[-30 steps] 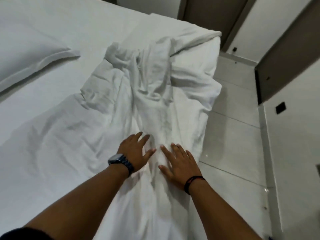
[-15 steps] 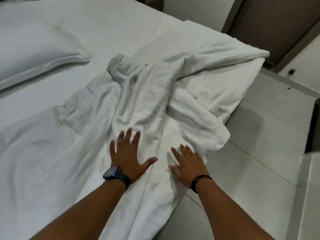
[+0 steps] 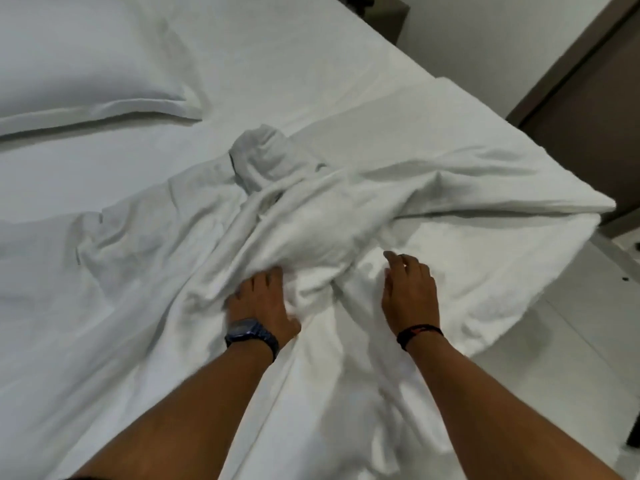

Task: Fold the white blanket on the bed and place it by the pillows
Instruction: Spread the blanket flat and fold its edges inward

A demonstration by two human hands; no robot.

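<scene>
The white blanket (image 3: 311, 216) lies crumpled in twisted folds across the near right part of the bed (image 3: 277, 64), one end hanging over the right edge. My left hand (image 3: 259, 303), with a dark watch on the wrist, is pushed under a bunched fold, its fingertips hidden by the cloth. My right hand (image 3: 408, 292), with a black wristband, rests on the blanket just to the right, fingers slightly curled and apart. A white pillow (image 3: 86, 64) lies at the far left of the bed.
Pale tiled floor (image 3: 571, 341) runs along the bed's right side. A brown door or panel (image 3: 595, 109) and a white wall stand at the far right. Flat white sheet stretches between the blanket and the pillow.
Both hands slid forward over the blanket. My left hand went from lying flat to digging under a fold. The view swung left and closer to the bed.
</scene>
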